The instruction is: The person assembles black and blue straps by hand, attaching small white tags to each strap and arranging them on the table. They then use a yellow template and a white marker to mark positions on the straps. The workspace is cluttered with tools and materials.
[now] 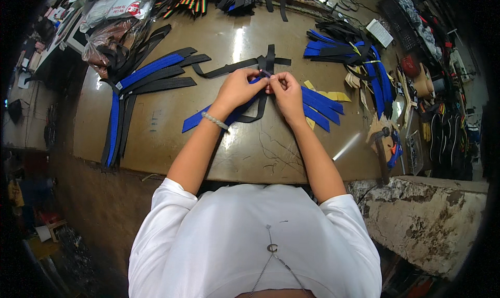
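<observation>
My left hand (237, 91) and my right hand (287, 95) meet over the middle of the table, fingers closed in pinches. Between their fingertips is a narrow dark strip (266, 73), which looks looped around a bundle of straps. Blue straps (322, 110) of that bundle fan out to the right below my right hand, and another blue strap (193, 122) sticks out under my left wrist. A black strap (224, 69) curves off beyond my left hand, crossing a second upright black strap (270, 54). My fingers hide the strip's ends.
On the left lies a tied bundle of blue and black straps (151, 71); another bundle (333, 48) sits at the far right. Yellow strips (337, 96) lie beside my right hand. A hammer (382, 154) rests at the right edge. Plastic bags (117, 9) stand at the back left.
</observation>
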Available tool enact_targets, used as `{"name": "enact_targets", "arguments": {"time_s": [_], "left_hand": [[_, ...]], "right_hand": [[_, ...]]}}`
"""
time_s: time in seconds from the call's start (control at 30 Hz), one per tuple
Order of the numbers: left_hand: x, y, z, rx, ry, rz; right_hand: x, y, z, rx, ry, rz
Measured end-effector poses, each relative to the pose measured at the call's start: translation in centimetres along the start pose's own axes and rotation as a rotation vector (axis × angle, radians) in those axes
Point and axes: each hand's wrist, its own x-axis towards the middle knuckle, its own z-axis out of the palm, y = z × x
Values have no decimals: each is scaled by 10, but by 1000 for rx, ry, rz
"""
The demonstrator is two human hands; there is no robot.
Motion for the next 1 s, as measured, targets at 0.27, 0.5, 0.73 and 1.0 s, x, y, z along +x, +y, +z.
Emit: {"name": "enact_targets", "arguments": {"time_s": [0.27,0.5,0.73,1.0], "left_hand": [[-5,-4,-1,-173,101,-171],[-8,-9,-3,-186,55,-119],[-8,-5,-4,-184,69,-107],[-4,-11,-4,-205,149,-69]], "right_hand": [[-4,4,-2,166,9,-94],[-9,5,0,-47,38,-165],[-12,-5,4,-170,40,-147],[-6,-2,2,-250,17,-136]]}}
